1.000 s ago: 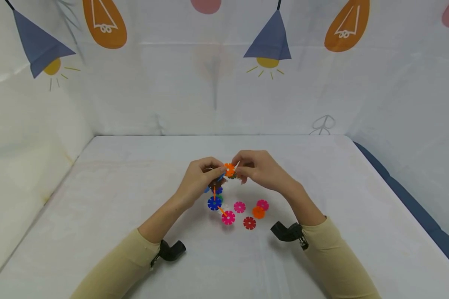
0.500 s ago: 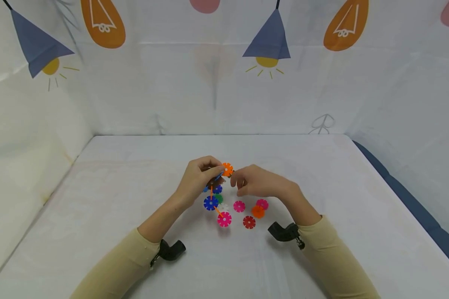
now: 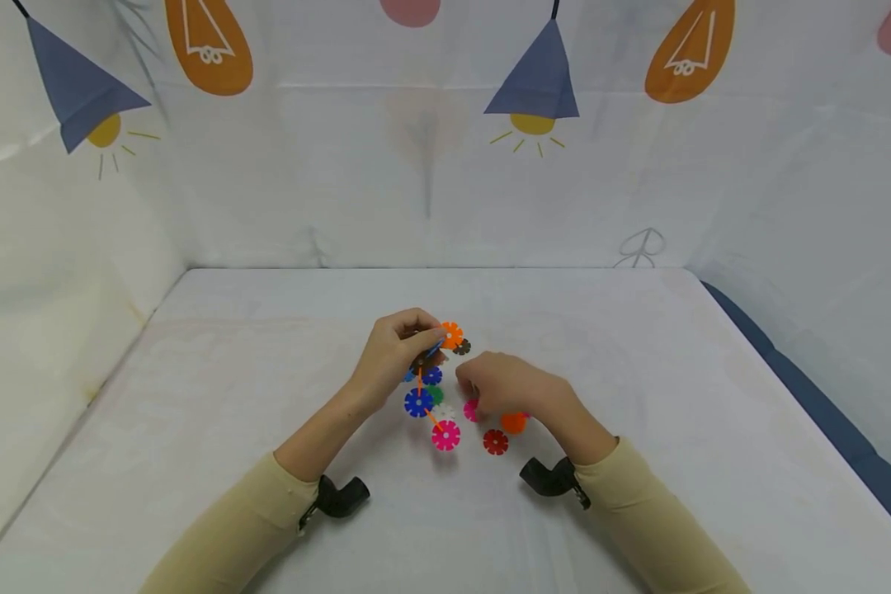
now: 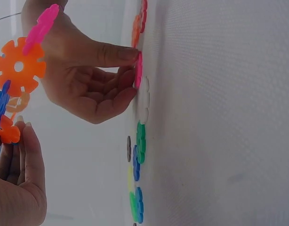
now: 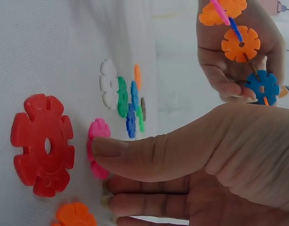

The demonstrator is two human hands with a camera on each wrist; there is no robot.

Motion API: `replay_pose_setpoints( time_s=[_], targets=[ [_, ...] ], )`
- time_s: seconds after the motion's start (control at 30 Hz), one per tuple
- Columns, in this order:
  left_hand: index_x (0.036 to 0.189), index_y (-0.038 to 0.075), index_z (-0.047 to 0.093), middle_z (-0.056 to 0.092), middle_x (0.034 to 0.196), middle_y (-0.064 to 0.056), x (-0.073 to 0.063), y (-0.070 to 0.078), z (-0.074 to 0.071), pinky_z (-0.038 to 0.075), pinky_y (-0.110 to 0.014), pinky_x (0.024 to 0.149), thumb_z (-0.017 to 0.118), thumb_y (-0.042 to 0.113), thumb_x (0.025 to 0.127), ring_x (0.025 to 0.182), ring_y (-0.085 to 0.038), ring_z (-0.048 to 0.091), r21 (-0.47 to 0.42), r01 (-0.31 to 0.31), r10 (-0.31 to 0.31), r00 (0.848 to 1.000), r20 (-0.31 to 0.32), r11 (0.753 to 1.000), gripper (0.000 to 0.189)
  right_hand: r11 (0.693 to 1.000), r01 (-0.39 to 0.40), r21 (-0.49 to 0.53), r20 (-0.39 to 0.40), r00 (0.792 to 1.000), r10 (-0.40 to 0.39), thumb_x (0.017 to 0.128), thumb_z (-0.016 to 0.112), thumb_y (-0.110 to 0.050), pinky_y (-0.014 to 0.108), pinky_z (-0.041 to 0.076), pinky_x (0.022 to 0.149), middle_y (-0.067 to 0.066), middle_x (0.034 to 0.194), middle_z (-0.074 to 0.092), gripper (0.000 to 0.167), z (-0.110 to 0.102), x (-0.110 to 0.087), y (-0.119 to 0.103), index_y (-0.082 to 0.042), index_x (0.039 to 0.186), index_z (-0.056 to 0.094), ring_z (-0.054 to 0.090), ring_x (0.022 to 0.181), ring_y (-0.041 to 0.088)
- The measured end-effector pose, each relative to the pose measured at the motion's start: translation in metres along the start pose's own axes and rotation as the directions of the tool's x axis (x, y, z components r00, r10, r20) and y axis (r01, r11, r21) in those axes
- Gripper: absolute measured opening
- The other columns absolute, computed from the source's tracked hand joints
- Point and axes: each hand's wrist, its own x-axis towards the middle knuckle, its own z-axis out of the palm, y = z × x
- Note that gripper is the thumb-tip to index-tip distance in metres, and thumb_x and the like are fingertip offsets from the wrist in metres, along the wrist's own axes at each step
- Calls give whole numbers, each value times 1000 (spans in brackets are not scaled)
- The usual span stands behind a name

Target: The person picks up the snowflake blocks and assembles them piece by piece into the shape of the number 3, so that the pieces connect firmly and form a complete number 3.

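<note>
My left hand (image 3: 401, 346) pinches a chain of slotted snowflake discs above the table. An orange disc (image 3: 450, 335) stands out past its fingertips, while a blue disc (image 3: 419, 403) and a pink end disc (image 3: 445, 436) hang below. In the right wrist view, a blue disc (image 5: 263, 88) of the chain sits at the left hand's fingers. Down at the tabletop my right hand (image 3: 508, 386) has thumb and fingers around a loose pink disc (image 5: 98, 148). The left wrist view shows that pink disc (image 4: 139, 69) between thumb and fingertips.
Near the right hand lie a red disc (image 5: 43, 146) and an orange disc (image 3: 513, 423). A white disc (image 4: 144, 100), a green disc (image 4: 141, 142) and several others lie on the white table (image 3: 267, 330) beyond. A printed cloth (image 3: 341, 165) hangs behind.
My right hand has left the chain's orange disc and moved down to the loose pink disc on the table. The left hand has stayed nearly in place with the chain.
</note>
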Motion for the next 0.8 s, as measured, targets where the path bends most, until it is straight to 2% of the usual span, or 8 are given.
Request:
replay_pose_setpoints(
  time_s=[0.1, 0.27, 0.33, 0.47, 0.57, 0.8],
  targets=[
    [98, 4, 65, 66, 85, -9, 0, 0, -1, 58, -33, 68, 62, 25, 97, 77, -35, 67, 1, -2, 2, 1000, -3, 1000, 21, 1000, 6, -4, -7, 1000, -6, 82, 78, -10, 30, 51, 68, -3, 78, 61, 17, 1, 0, -1, -14, 85, 62, 57, 76, 16],
    [98, 3, 65, 65, 83, -8, 0, -1, -1, 55, -26, 63, 61, 24, 98, 69, -20, 66, -9, -6, 6, 1000, 1, 1000, 22, 1000, -24, -9, 15, 1000, 24, 81, 79, -9, 30, 51, 68, -3, 78, 61, 19, 0, -1, -4, -15, 86, 61, 58, 77, 16],
    [99, 2, 64, 65, 83, -8, 0, -1, -1, 55, -25, 62, 61, 24, 98, 68, -18, 66, -17, -7, 7, 1000, 1, 1000, 21, 999, -39, -14, 25, 999, 40, 81, 79, -9, 30, 51, 68, -3, 79, 61, 21, 0, -1, -6, -15, 87, 60, 58, 77, 16],
    [99, 3, 65, 66, 84, -8, 0, -1, -2, 55, -25, 62, 61, 23, 98, 72, -27, 67, -24, -7, 7, 1000, -3, 1000, 20, 998, -51, -22, 23, 998, 52, 81, 79, -9, 30, 51, 68, -2, 80, 61, 21, 1, -1, -8, -14, 87, 60, 58, 77, 17],
    [99, 3, 65, 65, 84, -8, 0, 0, -2, 56, -25, 64, 62, 23, 98, 74, -29, 67, -29, -7, 7, 1000, -4, 1000, 20, 999, -41, -15, 8, 999, 41, 80, 79, -8, 31, 51, 68, -2, 79, 60, 22, 3, -1, -8, -14, 86, 59, 57, 76, 17],
    [99, 3, 65, 63, 83, -7, -1, 0, -3, 57, -31, 67, 63, 25, 97, 70, -18, 67, -32, -12, 12, 1000, 2, 999, 22, 1000, 26, 0, -25, 999, -26, 79, 77, -2, 29, 46, 63, -1, 73, 57, 21, 4, 0, -4, -11, 84, 59, 54, 70, 17]
  ],
)
